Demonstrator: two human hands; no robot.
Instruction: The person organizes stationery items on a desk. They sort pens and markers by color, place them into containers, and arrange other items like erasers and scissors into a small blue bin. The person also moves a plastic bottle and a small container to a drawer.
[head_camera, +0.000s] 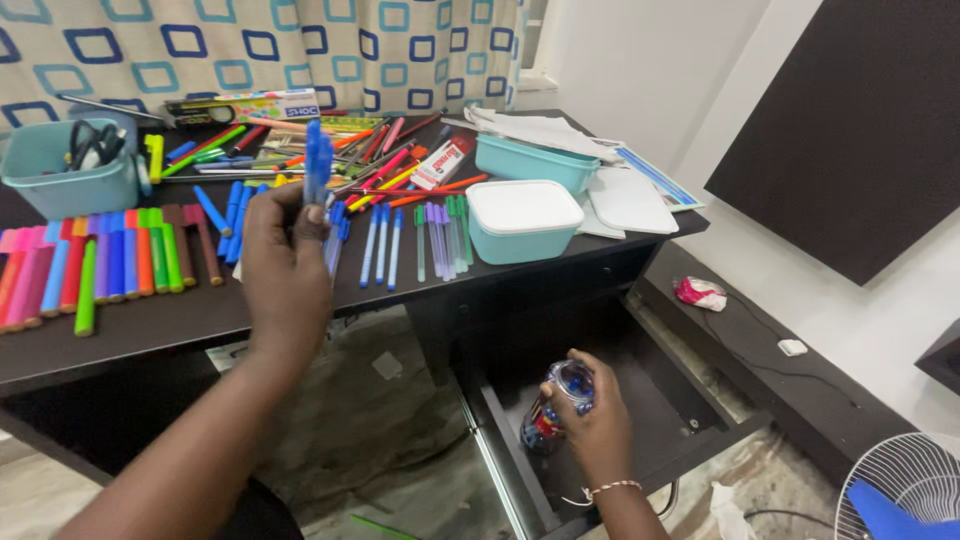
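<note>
Two hands busy, left hand (285, 262) pinched blue pens (317, 160) at eleven o'clock, right hand (597, 430) gripped clear jar (560, 403) at five o'clock over open drawer (650, 400)

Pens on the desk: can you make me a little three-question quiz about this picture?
1. True or false: the left hand holds blue pens.
2. The right hand holds a jar over: A) the open drawer B) the tub C) the fan
3. What colour is the lid on the teal box at the desk's front edge?

Key: 1 true; 2 A; 3 white.
</note>
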